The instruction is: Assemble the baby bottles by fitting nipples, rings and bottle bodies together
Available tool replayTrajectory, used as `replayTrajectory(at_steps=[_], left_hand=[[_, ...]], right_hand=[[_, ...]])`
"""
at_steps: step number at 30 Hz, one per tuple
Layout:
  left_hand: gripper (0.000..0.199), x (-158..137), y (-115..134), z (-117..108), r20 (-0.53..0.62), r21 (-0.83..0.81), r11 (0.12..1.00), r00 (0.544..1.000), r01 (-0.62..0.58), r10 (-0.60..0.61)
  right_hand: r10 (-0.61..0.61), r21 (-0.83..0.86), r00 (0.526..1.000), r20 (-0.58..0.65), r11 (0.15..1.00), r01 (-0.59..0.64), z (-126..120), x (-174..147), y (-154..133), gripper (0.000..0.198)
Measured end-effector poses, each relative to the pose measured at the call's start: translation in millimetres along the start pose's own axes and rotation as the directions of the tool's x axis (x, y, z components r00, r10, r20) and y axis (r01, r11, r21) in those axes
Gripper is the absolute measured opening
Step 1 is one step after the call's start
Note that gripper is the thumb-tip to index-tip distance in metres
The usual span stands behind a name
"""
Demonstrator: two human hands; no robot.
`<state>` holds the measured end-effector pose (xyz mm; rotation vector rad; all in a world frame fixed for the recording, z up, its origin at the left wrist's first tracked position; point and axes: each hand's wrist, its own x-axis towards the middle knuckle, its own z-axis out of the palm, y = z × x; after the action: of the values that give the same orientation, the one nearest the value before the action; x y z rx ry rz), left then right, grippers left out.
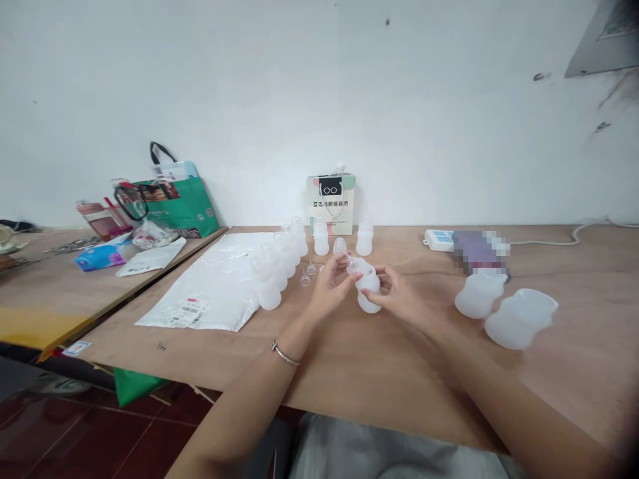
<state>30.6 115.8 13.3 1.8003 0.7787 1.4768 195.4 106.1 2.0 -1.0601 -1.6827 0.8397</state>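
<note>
In front of me my right hand point(392, 293) grips a frosted white baby bottle point(370, 301) by its side, the bottle tilted slightly. At the bottle's mouth, my left hand point(333, 279) pinches a whitish collar ring point(355, 265) with what looks like a clear teat in it. Whether ring and bottle touch is hard to tell. Just behind the left hand stands a translucent cap point(340, 246). Clear teats point(305, 278) lie on the table left of that hand. Farther right are two open bottle bodies, one point(478, 296) behind the other point(519, 320).
A row of capped bottles point(269, 293) stands at left beside a white plastic mailer point(204, 283). Two more capped bottles, one point(321, 238) left and one point(365, 237) right, flank a paper bag point(330, 206) by the wall. A white power strip point(439, 240) lies back right.
</note>
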Motion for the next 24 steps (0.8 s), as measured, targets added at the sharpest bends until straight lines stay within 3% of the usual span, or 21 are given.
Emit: replayTrajectory(at_steps=[5,10,16,24], left_hand=[[0.032,-1,0,1,0.082,0.034,0.999,0.997,0.008,-0.010],[0.031,-1,-1,2,0.081,0.030,0.999,0.996,0.044,-0.047],[0.036,0,-4,1,0.167,-0.094,0.988,0.980,0.126,-0.109],[0.047,-5,3,-4,0.278,-0.109,0.973,0.946,0.205,-0.169]], right_hand=[[-0.057,-0.073,0.997,-0.052,0.996,0.053,5,-6,-1,0.032],[-0.022,0.109,0.999,-0.034,0.994,0.025,15,-13,9,0.037],[0.108,-0.026,0.993,-0.051,0.994,-0.110,23,-16,19,0.046],[0.133,0.123,0.991,0.029,0.983,-0.136,25,-14,14,0.039]])
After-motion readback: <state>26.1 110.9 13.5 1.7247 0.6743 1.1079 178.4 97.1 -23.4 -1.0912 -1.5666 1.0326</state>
